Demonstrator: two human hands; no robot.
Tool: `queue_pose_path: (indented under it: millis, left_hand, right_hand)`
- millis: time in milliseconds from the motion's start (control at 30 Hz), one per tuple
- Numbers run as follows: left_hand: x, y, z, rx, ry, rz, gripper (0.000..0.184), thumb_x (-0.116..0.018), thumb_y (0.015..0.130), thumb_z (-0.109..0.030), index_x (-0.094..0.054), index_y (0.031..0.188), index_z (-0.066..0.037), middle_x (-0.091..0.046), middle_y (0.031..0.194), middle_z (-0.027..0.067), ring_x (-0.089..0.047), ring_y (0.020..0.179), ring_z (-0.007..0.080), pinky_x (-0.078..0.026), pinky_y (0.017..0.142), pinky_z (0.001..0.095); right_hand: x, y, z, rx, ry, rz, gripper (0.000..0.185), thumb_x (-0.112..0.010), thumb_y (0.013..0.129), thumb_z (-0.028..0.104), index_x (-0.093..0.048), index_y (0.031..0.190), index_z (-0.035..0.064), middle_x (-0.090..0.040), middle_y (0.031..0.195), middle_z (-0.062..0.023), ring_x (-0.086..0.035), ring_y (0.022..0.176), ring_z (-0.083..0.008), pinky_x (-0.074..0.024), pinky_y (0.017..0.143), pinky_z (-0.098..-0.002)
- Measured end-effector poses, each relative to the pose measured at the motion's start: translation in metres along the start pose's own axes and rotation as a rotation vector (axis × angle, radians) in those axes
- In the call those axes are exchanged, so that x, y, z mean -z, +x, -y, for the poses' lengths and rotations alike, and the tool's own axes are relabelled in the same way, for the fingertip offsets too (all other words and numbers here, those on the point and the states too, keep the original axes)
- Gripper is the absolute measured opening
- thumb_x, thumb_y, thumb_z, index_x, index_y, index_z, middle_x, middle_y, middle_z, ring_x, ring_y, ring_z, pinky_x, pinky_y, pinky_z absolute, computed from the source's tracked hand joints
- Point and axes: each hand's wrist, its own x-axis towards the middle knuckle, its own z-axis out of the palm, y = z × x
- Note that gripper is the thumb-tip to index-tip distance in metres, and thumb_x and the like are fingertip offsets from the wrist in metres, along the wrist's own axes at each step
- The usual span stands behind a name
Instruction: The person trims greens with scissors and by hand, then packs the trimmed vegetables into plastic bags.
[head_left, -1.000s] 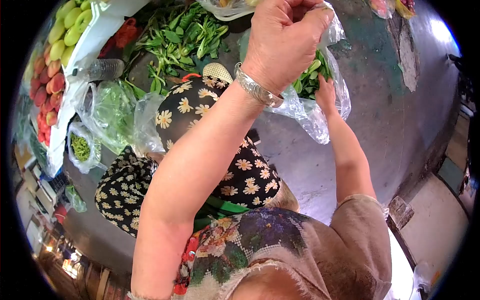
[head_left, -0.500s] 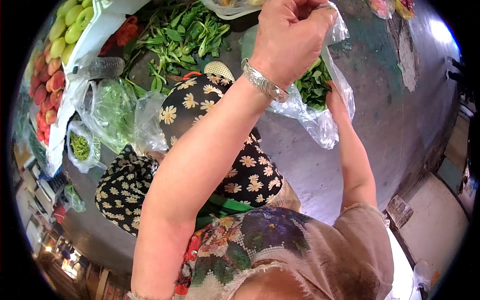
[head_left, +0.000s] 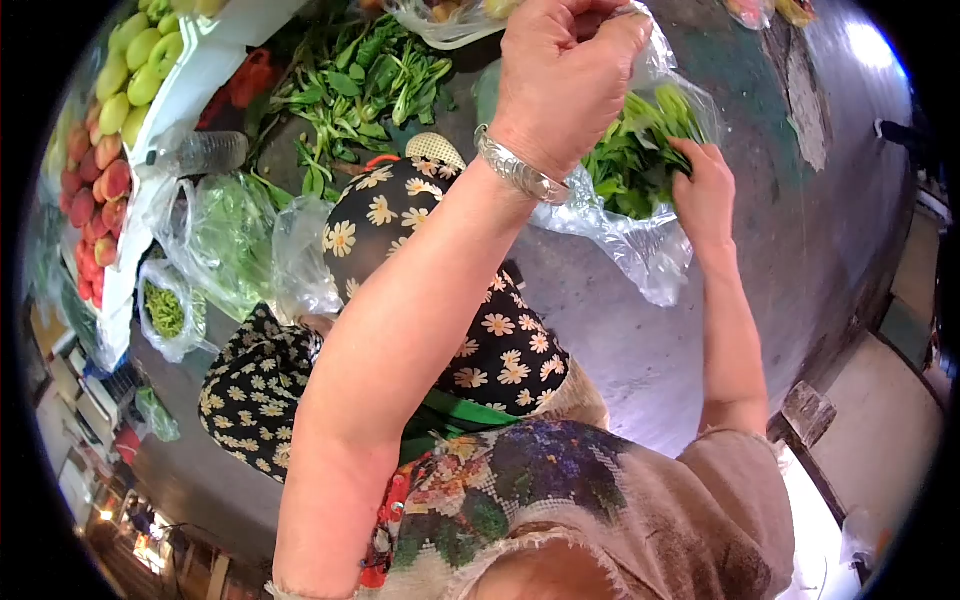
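My left hand, with a silver bracelet on its wrist, is raised at the top middle. Its fingers are closed in a pinch on the edge of a clear plastic bag. A bunch of leafy greens sits in the mouth of this bag, stems up to the right. Closed around the right side of the bunch is my right hand; part of its grip is hidden by leaves. More loose leafy greens lie in a pile on the ground to the left.
At the left, a white foam box holds green fruit and peaches. Near it are a plastic bottle, a bag of greens and a bag of green pods. My knees in flowered cloth are below the pile.
My right hand has moved up and outward at the bag's mouth, and the greens now stand higher with their stems showing. My left hand keeps its pinch, shifted slightly left.
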Motion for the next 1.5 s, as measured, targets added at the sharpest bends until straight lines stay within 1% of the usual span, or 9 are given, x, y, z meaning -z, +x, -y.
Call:
queue_pose_path:
  millis: [167,300,467,533,633,800,1200,1400,1500]
  left_hand:
    - [0.008,0.006,0.003,-0.064,0.116,-0.028,0.011,-0.064,0.089,-0.008,-0.065,0.095,0.001,-0.063,0.075,0.0014,-0.056,0.066,0.0098,-0.044,0.063,0.0232]
    - [0.013,0.003,-0.004,-0.078,0.047,-0.035,0.011,-0.063,0.088,-0.005,-0.065,0.096,0.002,-0.063,0.078,0.0022,-0.055,0.067,0.0101,-0.044,0.065,0.0235]
    - [0.019,0.005,-0.004,-0.082,-0.005,-0.013,0.013,-0.062,0.089,-0.005,-0.064,0.100,0.002,-0.064,0.081,0.0034,-0.056,0.071,0.0113,-0.045,0.068,0.0243]
    - [0.017,0.005,-0.005,-0.086,0.026,-0.016,0.013,-0.061,0.089,-0.005,-0.064,0.100,0.001,-0.064,0.081,0.0035,-0.056,0.071,0.0112,-0.045,0.069,0.0244]
    - [0.015,0.006,-0.004,-0.096,0.062,-0.020,0.015,-0.061,0.089,-0.005,-0.064,0.102,0.001,-0.065,0.084,0.0039,-0.058,0.073,0.0113,-0.045,0.072,0.0247]
    - [0.009,0.003,-0.007,-0.089,0.106,-0.079,0.020,-0.059,0.089,-0.004,-0.065,0.108,0.001,-0.068,0.090,0.0047,-0.061,0.080,0.0121,-0.047,0.078,0.0252]
    - [0.004,0.001,-0.007,-0.062,0.047,-0.129,0.023,-0.060,0.088,-0.002,-0.064,0.110,0.002,-0.068,0.091,0.0054,-0.062,0.080,0.0137,-0.048,0.081,0.0268]
    - [0.008,0.000,-0.007,-0.046,0.040,-0.131,0.023,-0.059,0.088,-0.003,-0.064,0.110,0.002,-0.068,0.092,0.0057,-0.062,0.079,0.0143,-0.047,0.081,0.0274]
    - [0.012,0.003,-0.006,-0.072,0.075,-0.067,0.024,-0.059,0.087,-0.002,-0.064,0.110,0.002,-0.068,0.093,0.0057,-0.062,0.079,0.0144,-0.047,0.081,0.0275]
  right_hand:
    - [-0.101,0.028,0.031,0.154,0.040,-0.043,0.051,-0.059,0.075,0.003,-0.056,0.124,0.0143,-0.058,0.100,-0.0172,-0.057,0.100,-0.0373,-0.0493,0.081,-0.0436]
    - [-0.173,0.036,0.062,0.005,0.221,0.184,0.056,-0.061,0.078,0.009,-0.048,0.132,0.0154,-0.053,0.113,-0.0186,-0.056,0.103,-0.0377,-0.0486,0.086,-0.0441]
    - [-0.158,0.034,0.069,0.018,0.211,0.232,0.057,-0.062,0.081,0.012,-0.046,0.135,0.0129,-0.052,0.122,-0.0190,-0.055,0.108,-0.0395,-0.0465,0.091,-0.0453]
    - [-0.138,0.025,0.065,0.234,0.425,0.177,0.051,-0.061,0.082,0.012,-0.049,0.132,0.0102,-0.050,0.128,-0.0200,-0.053,0.112,-0.0393,-0.0450,0.093,-0.0455]
    - [-0.116,0.029,0.056,0.350,0.246,0.103,0.046,-0.061,0.083,0.011,-0.054,0.128,0.0076,-0.046,0.135,-0.0213,-0.054,0.115,-0.0376,-0.0446,0.094,-0.0434]
    - [-0.120,0.041,0.043,0.080,-0.009,0.064,0.053,-0.059,0.086,0.029,-0.050,0.136,0.0136,-0.032,0.149,-0.0234,-0.028,0.138,-0.0428,-0.0238,0.109,-0.0550]
    - [-0.206,0.077,0.046,0.087,0.107,0.313,0.061,-0.065,0.083,0.037,-0.049,0.137,0.0139,-0.033,0.147,-0.0241,-0.031,0.137,-0.0387,-0.0285,0.107,-0.0530]
    - [-0.150,0.066,0.025,-0.009,0.456,-0.016,0.034,-0.057,0.087,0.029,-0.066,0.113,0.0090,-0.064,0.115,-0.0143,-0.061,0.107,-0.0317,-0.0459,0.094,-0.0405]
    - [-0.148,0.074,-0.010,-0.192,0.522,-0.051,0.034,-0.056,0.088,0.029,-0.067,0.113,0.0084,-0.067,0.110,-0.0154,-0.063,0.103,-0.0329,-0.0474,0.092,-0.0388]
